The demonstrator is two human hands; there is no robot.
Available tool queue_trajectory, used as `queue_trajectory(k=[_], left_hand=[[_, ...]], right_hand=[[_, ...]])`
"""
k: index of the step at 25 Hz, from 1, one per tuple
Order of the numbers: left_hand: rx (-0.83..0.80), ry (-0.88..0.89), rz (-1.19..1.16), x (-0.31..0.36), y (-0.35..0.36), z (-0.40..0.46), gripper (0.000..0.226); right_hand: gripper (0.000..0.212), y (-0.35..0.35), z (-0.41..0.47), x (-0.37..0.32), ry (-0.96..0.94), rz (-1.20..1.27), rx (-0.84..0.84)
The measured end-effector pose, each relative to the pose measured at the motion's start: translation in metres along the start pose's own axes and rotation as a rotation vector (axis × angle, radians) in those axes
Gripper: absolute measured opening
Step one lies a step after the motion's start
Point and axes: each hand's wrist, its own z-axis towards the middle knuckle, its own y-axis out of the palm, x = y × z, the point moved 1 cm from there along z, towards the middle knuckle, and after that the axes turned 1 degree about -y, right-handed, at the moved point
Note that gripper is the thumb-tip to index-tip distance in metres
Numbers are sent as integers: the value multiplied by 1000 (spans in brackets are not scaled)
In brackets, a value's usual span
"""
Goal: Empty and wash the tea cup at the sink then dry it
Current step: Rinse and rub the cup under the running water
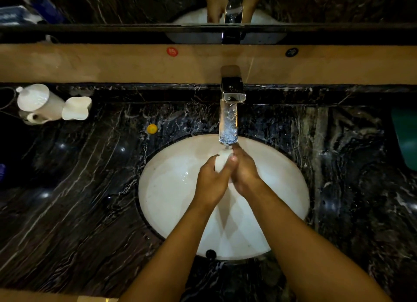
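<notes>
Over the sink (171,188), both hands, left hand (211,182) and right hand (244,173), hold the cup (222,160) under the tap (229,121). Washing now; drying is left.

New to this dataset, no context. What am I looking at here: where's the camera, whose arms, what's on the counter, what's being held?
There is no robot. One wide-angle camera worn on a person's head looks down at their two bare arms, so left and right are the person's own.

The left hand and the right hand are closed together around a small white tea cup, held under the chrome tap over the white oval sink basin. Whether water is running is hard to tell.

On the black marble counter, far left, stand a white lidded ceramic pot and a white wavy-rimmed dish. A small yellow round object lies near the basin's rim; what it is cannot be told. The strip along the top is a mirror.
</notes>
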Motion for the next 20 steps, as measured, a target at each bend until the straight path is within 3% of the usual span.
queue_trajectory(k=[2, 5, 8, 9, 11, 12, 16, 18, 20], left_hand=[[-5, -26, -30, -2, -7, 5, 17], [26, -107, -38, 1, -15, 20, 28], [29, -63, 36, 4, -7, 25, 23], [54, -41, 71, 4, -5, 25, 22], [92, -14, 135, 2, -6, 24, 24], [103, -17, 133, 2, -7, 24, 30], [111, -60, -128, 0, -9, 16, 36], [105, -59, -57, -1, -8, 15, 36], [49, -7, 178, -2, -12, 19, 39]], right_hand=[[32, -4, 1, -10, -65, -30, 39], [15, -7, -2, -18, -122, -22, -36], [51, 6, -8, -8, -157, -254, -92], [53, 10, -8, -4, -184, -269, -66], [30, 11, -13, -10, -205, -175, -9], [18, 8, -12, -15, -156, -88, 24], [35, -3, -7, -20, 108, 137, -115], [30, 1, -9, -12, 17, 27, -127], [14, 6, -14, -13, -160, -165, -73]])
